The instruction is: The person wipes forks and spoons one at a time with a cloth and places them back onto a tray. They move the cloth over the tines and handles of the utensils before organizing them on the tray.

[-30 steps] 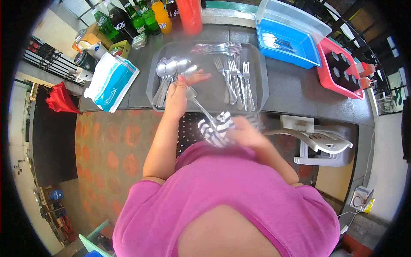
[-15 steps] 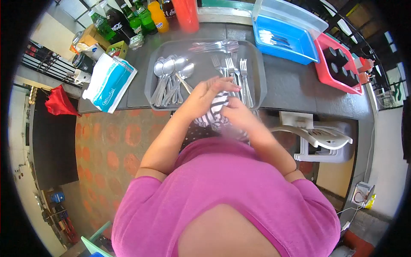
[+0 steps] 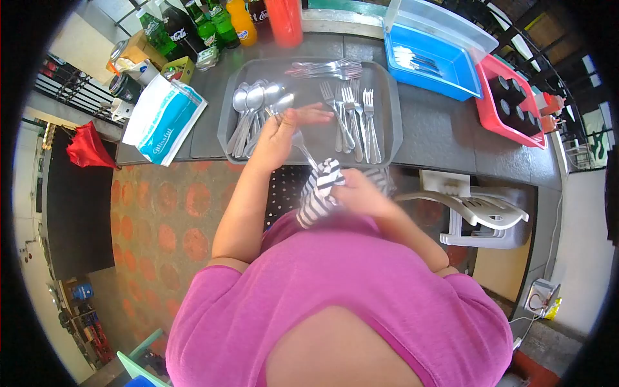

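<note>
My left hand (image 3: 280,137) is over the left-middle of the grey tray (image 3: 225,138), fingers stretched to the right. A thin metal handle shows by its thumb; whether the hand touches it is unclear. Below the palm, a fork (image 3: 303,147) slants down into a black-and-white striped cloth (image 3: 317,200). My right hand (image 3: 358,192) is closed on this cloth, below the tray's front edge. Inside the tray, spoons (image 3: 255,98) lie in a pile at the left, upright rows of forks (image 3: 349,103) at the right, and more forks (image 3: 329,68) crosswise at the back.
Bottles (image 3: 206,29) and a red tumbler (image 3: 285,22) stand at the back left, near a white-and-teal packet (image 3: 166,122). A blue container (image 3: 432,64) with utensils and a pink basket (image 3: 480,90) are at the right. A plastic chair (image 3: 480,209) is below the counter.
My left hand has moved left, off the cloth, and its fingers now point right. My right hand and the cloth have moved down toward my body, exposing the fork.
</note>
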Demonstrator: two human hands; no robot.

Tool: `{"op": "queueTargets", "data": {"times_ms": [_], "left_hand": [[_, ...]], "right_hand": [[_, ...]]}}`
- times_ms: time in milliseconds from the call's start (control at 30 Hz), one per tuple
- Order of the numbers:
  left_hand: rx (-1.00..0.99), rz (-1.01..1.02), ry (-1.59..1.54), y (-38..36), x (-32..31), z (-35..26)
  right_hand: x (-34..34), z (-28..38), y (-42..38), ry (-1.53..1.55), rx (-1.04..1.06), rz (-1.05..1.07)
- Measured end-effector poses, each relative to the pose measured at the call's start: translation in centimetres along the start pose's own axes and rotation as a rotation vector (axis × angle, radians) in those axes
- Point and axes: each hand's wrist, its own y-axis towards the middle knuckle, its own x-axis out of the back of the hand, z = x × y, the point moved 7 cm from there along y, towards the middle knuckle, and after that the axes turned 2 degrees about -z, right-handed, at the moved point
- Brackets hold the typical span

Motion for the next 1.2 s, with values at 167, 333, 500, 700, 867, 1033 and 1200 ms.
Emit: {"op": "queueTargets", "data": {"times_ms": [167, 333, 500, 700, 867, 1033, 1200], "left_hand": [[-0.015, -0.026, -0.027, 0.1, 1.0, -0.4], [-0.026, -0.153, 0.006, 0.5, 5.3, -0.9], [-0.018, 0.036, 0.012, 0.3, 1.1, -2.1], [0.024, 0.221, -0.022, 0.5, -4.4, -0.4], [0.033, 0.126, -0.006, 0.6, 0.5, 0.1], [0.051, 0.029, 0.022, 0.5, 1.9, 0.1], [0.232, -0.054, -0.310, -0.2, 1.3, 4.8]], "right_hand": [[0.8, -0.3, -0.7, -0.094, -0.071, -0.068], [1.8, -1.2, -2.4, -0.212, -0.189, -0.112], [4.3, 0.3, -1.1, 0.142, 0.000, -0.304], [0.2, 2.5, 1.7, 0.073, 0.148, -0.117], [-0.9, 1.3, 0.9, -0.033, 0.040, -0.047], [-0.5, 2.2, 0.0, -0.158, -0.030, -0.120], [0.3, 2.5, -0.5, -0.199, -0.096, -0.154]]}}
